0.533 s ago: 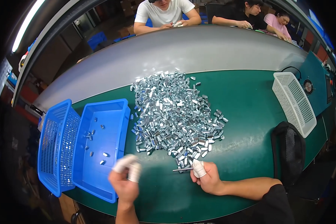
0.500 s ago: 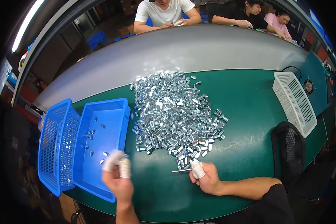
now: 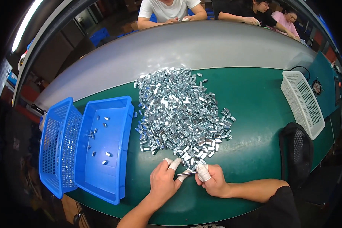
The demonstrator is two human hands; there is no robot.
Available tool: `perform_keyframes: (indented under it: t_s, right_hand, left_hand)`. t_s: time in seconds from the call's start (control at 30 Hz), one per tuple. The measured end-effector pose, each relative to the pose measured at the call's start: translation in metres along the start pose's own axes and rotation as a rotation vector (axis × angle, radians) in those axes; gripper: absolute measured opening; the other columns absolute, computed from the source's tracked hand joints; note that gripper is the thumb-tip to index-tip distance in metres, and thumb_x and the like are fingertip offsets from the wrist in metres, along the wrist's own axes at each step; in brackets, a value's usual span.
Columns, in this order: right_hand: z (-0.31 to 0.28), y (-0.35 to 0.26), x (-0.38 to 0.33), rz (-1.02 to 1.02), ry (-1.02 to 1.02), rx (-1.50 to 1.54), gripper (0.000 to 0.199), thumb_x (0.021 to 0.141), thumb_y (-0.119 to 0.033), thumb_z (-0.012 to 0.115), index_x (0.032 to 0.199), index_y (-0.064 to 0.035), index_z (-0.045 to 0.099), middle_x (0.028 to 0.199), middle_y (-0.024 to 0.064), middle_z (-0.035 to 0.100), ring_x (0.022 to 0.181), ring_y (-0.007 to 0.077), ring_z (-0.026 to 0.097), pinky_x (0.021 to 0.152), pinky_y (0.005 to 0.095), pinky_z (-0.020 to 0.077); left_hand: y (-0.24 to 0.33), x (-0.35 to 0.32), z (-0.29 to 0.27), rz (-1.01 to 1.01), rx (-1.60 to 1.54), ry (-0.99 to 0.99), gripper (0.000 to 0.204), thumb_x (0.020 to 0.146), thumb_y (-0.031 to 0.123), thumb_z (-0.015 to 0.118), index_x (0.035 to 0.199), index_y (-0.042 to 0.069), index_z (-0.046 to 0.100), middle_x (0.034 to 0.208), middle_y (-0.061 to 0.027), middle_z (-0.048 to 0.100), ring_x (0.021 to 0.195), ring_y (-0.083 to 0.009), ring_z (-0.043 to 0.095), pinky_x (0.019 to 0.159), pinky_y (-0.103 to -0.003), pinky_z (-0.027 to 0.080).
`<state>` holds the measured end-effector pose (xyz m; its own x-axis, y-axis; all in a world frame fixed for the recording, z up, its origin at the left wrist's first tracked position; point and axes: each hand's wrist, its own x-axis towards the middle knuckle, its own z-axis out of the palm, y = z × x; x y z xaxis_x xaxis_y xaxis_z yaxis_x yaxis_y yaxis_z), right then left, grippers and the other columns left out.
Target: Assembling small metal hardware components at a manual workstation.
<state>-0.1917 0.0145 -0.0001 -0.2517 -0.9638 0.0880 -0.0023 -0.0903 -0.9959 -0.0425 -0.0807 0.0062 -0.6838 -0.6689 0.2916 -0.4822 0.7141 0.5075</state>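
A heap of shiny hexagonal metal nuts (image 3: 178,110), long like coupling nuts, lies on the green table. At its near edge my left hand (image 3: 164,180) reaches in with white-covered fingertips. Its thumb and forefinger stand apart beside the closest nuts, and no nut shows clearly between them. My right hand (image 3: 213,181), thumb also wrapped in white, is closed round a thin metal rod (image 3: 186,173). The rod points left, its tip close to my left thumb. Whether a nut sits at the right fingertips is hidden.
Left of the heap, a shallow blue tray (image 3: 119,152) holds several loose nuts. Beside it stands a blue perforated basket (image 3: 51,152). A white basket (image 3: 304,104) and a black bag (image 3: 295,152) are at the right. People sit beyond the grey barrier (image 3: 178,45).
My left hand has moved from over the blue tray rightward to the near edge of the heap. My right hand stays in place with the rod. The view has shifted slightly.
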Motion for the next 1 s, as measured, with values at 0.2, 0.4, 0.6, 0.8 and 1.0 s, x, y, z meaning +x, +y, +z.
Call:
perform_keyframes:
  t_s: [0.2,0.4,0.6,0.8,1.0]
  right_hand:
    - [-0.001,0.000,0.000,-0.006,0.007,0.005,0.049,0.098,-0.027,0.039,0.057,-0.0032,0.049,0.049,0.0012,0.048,0.040,0.0084,0.044,0.039,0.0243,0.0332]
    - [-0.003,0.000,0.000,-0.005,0.028,0.013,0.047,0.098,-0.026,0.038,0.059,-0.0036,0.049,0.050,0.0005,0.048,0.041,0.0070,0.043,0.039,0.0226,0.0327]
    - [-0.005,0.003,0.002,0.058,0.020,0.054,0.045,0.098,-0.027,0.039,0.062,-0.0034,0.050,0.052,0.0009,0.049,0.041,0.0059,0.041,0.039,0.0213,0.0315]
    - [-0.005,0.004,0.000,0.169,0.045,0.086,0.040,0.099,-0.028,0.038,0.069,-0.0033,0.051,0.055,0.0015,0.051,0.043,0.0054,0.042,0.040,0.0202,0.0321]
    - [-0.006,0.005,0.001,0.166,0.064,0.107,0.035,0.099,-0.029,0.037,0.080,-0.0034,0.053,0.057,0.0028,0.052,0.044,0.0052,0.041,0.040,0.0196,0.0316]
  left_hand:
    - [-0.012,-0.003,0.004,0.003,-0.160,-0.074,0.031,0.061,0.005,0.077,0.090,0.007,0.065,0.074,-0.0059,0.056,0.059,-0.0190,0.053,0.052,-0.030,0.044]
    - [-0.014,-0.004,-0.007,-0.254,-0.442,0.012,0.019,0.072,0.006,0.075,0.083,0.001,0.060,0.075,-0.0021,0.059,0.058,-0.0056,0.051,0.052,-0.021,0.041]
    - [-0.022,-0.006,-0.005,-0.319,-0.940,0.027,0.021,0.076,-0.003,0.070,0.090,0.001,0.055,0.086,-0.0085,0.064,0.075,-0.0124,0.061,0.070,-0.025,0.051]
    - [-0.015,-0.008,-0.007,-0.407,-1.328,-0.012,0.023,0.080,-0.008,0.062,0.099,0.002,0.053,0.102,-0.0174,0.063,0.094,-0.0242,0.063,0.082,-0.035,0.052]
    - [-0.015,-0.008,-0.009,-0.368,-1.329,-0.009,0.030,0.085,-0.002,0.058,0.114,0.001,0.055,0.106,-0.0183,0.062,0.093,-0.0257,0.063,0.081,-0.037,0.052]
